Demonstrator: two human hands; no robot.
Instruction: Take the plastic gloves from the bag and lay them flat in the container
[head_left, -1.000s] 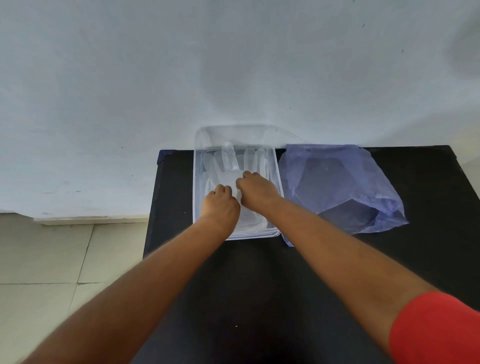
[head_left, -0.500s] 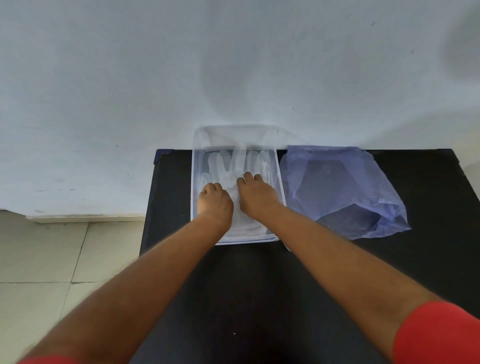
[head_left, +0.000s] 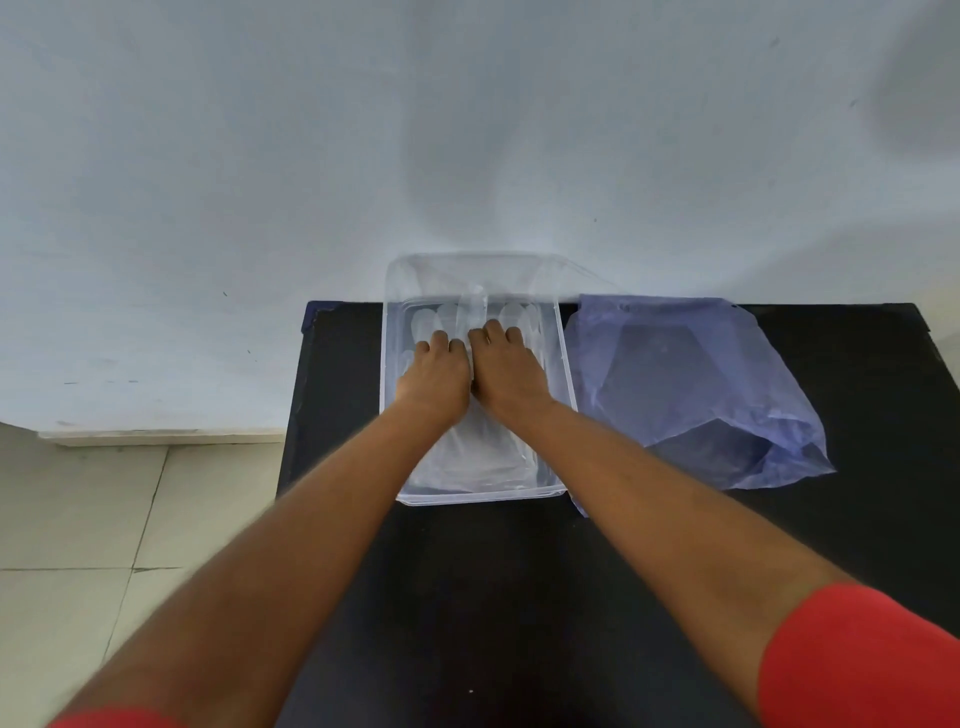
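Plastic gloves (head_left: 480, 457), clear and translucent, are seen lying flat on the floor of the clear rectangular container (head_left: 563, 395), which is set on the black table (head_left: 467, 597). Nearest the camera, both forearms are extended forward over the table, with a red sleeve (head_left: 852, 660) visible on the right arm. Both hands are placed side by side inside the container, touching each other. The left hand (head_left: 435, 375) is laid palm down on the gloves with its fingers curled; whether anything is pinched cannot be told. The right hand (head_left: 506, 370) is likewise pressed down on the gloves, fingers bent, grip not discernible. Glove fingers are visible beyond the knuckles, pointing toward the far wall of the container. Just beside the container on the right, a blue-tinted plastic bag (head_left: 691, 384) is lying crumpled on the table. Beyond the table, a pale wall (head_left: 363, 130) is seen.
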